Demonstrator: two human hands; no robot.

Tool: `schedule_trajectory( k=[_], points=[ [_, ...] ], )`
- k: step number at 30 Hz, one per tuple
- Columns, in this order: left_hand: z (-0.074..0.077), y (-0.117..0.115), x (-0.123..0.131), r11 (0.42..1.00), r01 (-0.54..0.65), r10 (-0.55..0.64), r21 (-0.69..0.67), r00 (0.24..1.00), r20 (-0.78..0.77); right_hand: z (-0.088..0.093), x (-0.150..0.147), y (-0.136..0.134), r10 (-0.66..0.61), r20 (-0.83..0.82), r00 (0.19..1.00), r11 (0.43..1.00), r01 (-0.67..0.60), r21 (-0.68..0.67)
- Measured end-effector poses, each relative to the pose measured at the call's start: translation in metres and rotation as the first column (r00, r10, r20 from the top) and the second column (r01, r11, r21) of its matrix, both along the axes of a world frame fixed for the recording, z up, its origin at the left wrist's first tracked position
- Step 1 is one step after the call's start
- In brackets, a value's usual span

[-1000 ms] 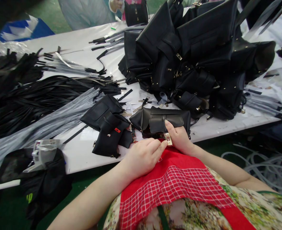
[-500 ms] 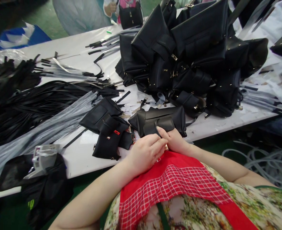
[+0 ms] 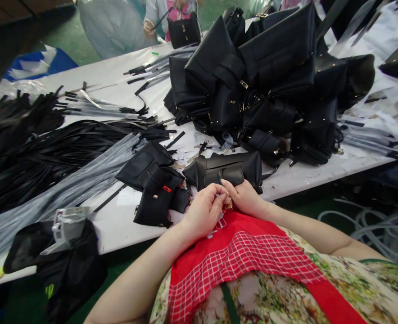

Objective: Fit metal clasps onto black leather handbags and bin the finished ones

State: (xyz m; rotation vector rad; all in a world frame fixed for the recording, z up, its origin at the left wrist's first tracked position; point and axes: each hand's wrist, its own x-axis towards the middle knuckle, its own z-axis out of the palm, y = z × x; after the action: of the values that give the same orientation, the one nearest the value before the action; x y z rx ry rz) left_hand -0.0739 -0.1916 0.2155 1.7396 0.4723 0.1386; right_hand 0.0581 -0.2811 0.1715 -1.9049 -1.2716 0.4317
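Note:
A black handbag [image 3: 219,164] lies on its side at the table's near edge, right before my body. My right hand [image 3: 248,198] grips its front flap, thumb on top and fingers curled beneath. At the bag's lower edge my left hand [image 3: 205,207] is closed in a pinch, its fingertips against those of the right. Just under these fingertips a small gold-coloured clasp [image 3: 229,205] shows. Whatever lies within the left pinch is hidden. A second black bag [image 3: 153,191] with a red tab rests to the left.
A big heap of black bags [image 3: 253,85] rises behind the handbag. Bundles of black straps [image 3: 84,144] and plastic-wrapped straps [image 3: 84,180] cover the table's left. A black sack [image 3: 72,265] hangs at the near left edge. Across the table another person holds a small bag [image 3: 184,30].
My left hand has turned, and its fingers have drawn from lying flat over the bag into a pinch near the clasp. My right hand keeps its grip. The view has shifted slightly.

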Motion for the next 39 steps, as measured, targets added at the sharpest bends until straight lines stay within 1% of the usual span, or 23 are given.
schedule_trajectory(
  k=[3, 6, 8, 9, 10, 11, 12, 14, 15, 16, 18, 19, 21, 22, 25, 27, 28, 30, 32, 33, 35, 37, 39],
  points=[
    [0.001, -0.002, -0.002, 0.991, -0.081, 0.071, -0.106, 0.993, -0.095, -0.003, 0.0, -0.002, -0.025, 0.172, 0.985, 0.998, 0.034, -0.05],
    [-0.002, -0.005, -0.002, 0.959, -0.179, 0.144, -0.222, 0.976, -0.163, -0.005, 0.0, -0.002, -0.096, 0.363, 0.927, 0.989, 0.131, -0.073],
    [-0.002, -0.01, 0.0, 0.943, -0.224, 0.186, -0.245, 0.968, -0.17, -0.006, 0.0, -0.001, -0.119, 0.443, 0.889, 0.983, 0.169, -0.076],
    [0.0, -0.013, 0.0, 0.943, -0.222, 0.187, -0.247, 0.97, -0.157, -0.006, 0.0, 0.0, -0.129, 0.458, 0.879, 0.98, 0.184, -0.077],
    [0.003, -0.017, 0.001, 0.95, -0.182, 0.152, -0.254, 0.98, -0.13, -0.007, 0.0, 0.001, -0.142, 0.458, 0.878, 0.977, 0.199, -0.078],
    [0.007, -0.02, 0.002, 0.957, -0.101, 0.08, -0.271, 0.993, -0.088, -0.007, 0.001, 0.002, -0.157, 0.443, 0.883, 0.974, 0.212, -0.077],
    [0.011, -0.023, 0.002, 0.956, 0.007, -0.019, -0.294, 0.999, -0.035, -0.008, 0.001, 0.003, -0.173, 0.42, 0.891, 0.972, 0.222, -0.071],
    [0.02, -0.023, 0.0, 0.93, 0.205, -0.199, -0.303, 0.979, 0.052, -0.01, 0.004, 0.003, -0.199, 0.357, 0.913, 0.972, 0.23, -0.045],
    [0.023, -0.02, -0.003, 0.925, 0.251, -0.241, -0.287, 0.968, 0.071, -0.011, 0.006, 0.003, -0.209, 0.317, 0.925, 0.973, 0.228, -0.024],
    [0.024, -0.015, -0.006, 0.929, 0.248, -0.237, -0.273, 0.969, 0.076, -0.011, 0.007, 0.002, -0.218, 0.274, 0.937, 0.974, 0.226, 0.002],
    [0.02, -0.001, -0.014, 0.941, 0.141, -0.123, -0.308, 0.99, 0.076, -0.01, 0.01, 0.0, -0.239, 0.195, 0.951, 0.971, 0.231, 0.064],
    [0.016, 0.006, -0.017, 0.931, 0.071, -0.046, -0.357, 0.996, 0.08, -0.008, 0.01, -0.001, -0.243, 0.171, 0.955, 0.969, 0.23, 0.094],
    [0.006, 0.017, -0.021, 0.891, -0.053, 0.095, -0.45, 0.993, 0.072, -0.005, 0.009, -0.001, -0.242, 0.158, 0.957, 0.965, 0.221, 0.14],
    [0.001, 0.02, -0.022, 0.88, -0.105, 0.144, -0.462, 0.988, 0.049, -0.004, 0.008, -0.001, -0.236, 0.163, 0.958, 0.966, 0.212, 0.151],
    [-0.008, 0.016, -0.016, 0.903, -0.204, 0.197, -0.377, 0.979, -0.058, -0.002, 0.006, 0.0, -0.218, 0.203, 0.955, 0.97, 0.19, 0.151],
    [-0.008, 0.01, -0.01, 0.938, -0.21, 0.195, -0.276, 0.978, -0.081, -0.004, 0.005, 0.001, -0.203, 0.245, 0.948, 0.975, 0.174, 0.136],
    [-0.008, 0.007, -0.006, 0.958, -0.196, 0.187, -0.208, 0.98, -0.063, -0.005, 0.005, 0.001, -0.193, 0.27, 0.943, 0.979, 0.165, 0.121],
    [-0.007, 0.004, 0.0, 0.987, -0.158, 0.158, -0.024, 0.987, 0.013, -0.007, 0.005, 0.0, -0.16, 0.322, 0.933, 0.987, 0.141, 0.082],
    [-0.007, 0.003, 0.005, 0.98, -0.119, 0.105, 0.158, 0.99, 0.094, -0.009, 0.006, -0.002, -0.116, 0.357, 0.927, 0.993, 0.106, 0.049],
    [-0.008, 0.003, 0.007, 0.971, -0.103, 0.076, 0.214, 0.988, 0.132, -0.009, 0.006, -0.002, -0.103, 0.354, 0.93, 0.995, 0.095, 0.039],
    [-0.012, 0.004, 0.011, 0.965, -0.061, 0.01, 0.256, 0.981, 0.196, -0.007, 0.006, -0.003, -0.1, 0.304, 0.947, 0.995, 0.095, 0.03],
    [-0.016, 0.004, 0.013, 0.969, -0.031, -0.028, 0.245, 0.972, 0.232, -0.004, 0.005, -0.002, -0.128, 0.229, 0.965, 0.992, 0.122, 0.041],
    [-0.022, 0.004, 0.016, 0.976, -0.073, 0.024, 0.206, 0.972, 0.232, -0.001, 0.005, -0.002, -0.153, 0.173, 0.973, 0.987, 0.141, 0.077]
  ],
)
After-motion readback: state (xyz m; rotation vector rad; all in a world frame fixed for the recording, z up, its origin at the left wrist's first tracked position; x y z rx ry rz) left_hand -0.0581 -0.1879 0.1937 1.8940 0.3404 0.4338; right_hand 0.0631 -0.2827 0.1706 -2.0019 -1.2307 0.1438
